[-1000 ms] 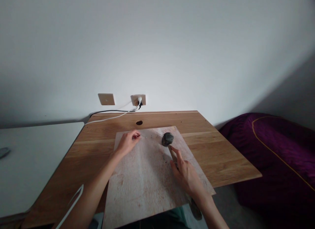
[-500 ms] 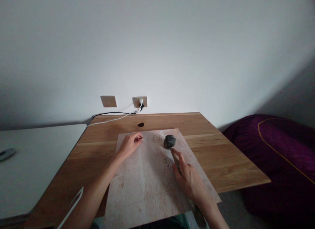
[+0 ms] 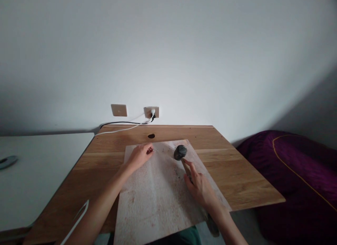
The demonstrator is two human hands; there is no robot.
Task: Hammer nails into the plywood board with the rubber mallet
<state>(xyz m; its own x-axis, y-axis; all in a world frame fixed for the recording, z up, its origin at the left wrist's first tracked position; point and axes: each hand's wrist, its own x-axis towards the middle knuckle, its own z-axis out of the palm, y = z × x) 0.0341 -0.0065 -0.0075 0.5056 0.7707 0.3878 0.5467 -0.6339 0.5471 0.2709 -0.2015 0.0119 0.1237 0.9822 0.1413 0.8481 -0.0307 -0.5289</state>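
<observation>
My left hand (image 3: 142,155) is closed in a pinch near the far left of a pale wooden board (image 3: 147,199). A thin nail (image 3: 155,150) shows at its fingertips, partly hidden by them. My right hand (image 3: 200,188) is wrapped around the wooden handle (image 3: 186,166) of a mallet, index finger stretched along it. The mallet's black head (image 3: 180,152) is above the board's far right part. Between the head and my left hand, small nails (image 3: 163,150) stand up from the board. A few loose nails (image 3: 177,173) lie left of the handle.
The board rests on a wooden table (image 3: 237,174) with a cable hole (image 3: 151,136). Cables (image 3: 118,130) run from a wall socket (image 3: 155,111) along the back. A white surface (image 3: 39,181) adjoins on the left; a purple beanbag-like item (image 3: 289,167) sits right.
The view has shifted slightly. My left hand keeps its pinch at nearly the same spot, and the mallet stays raised over the board with little movement.
</observation>
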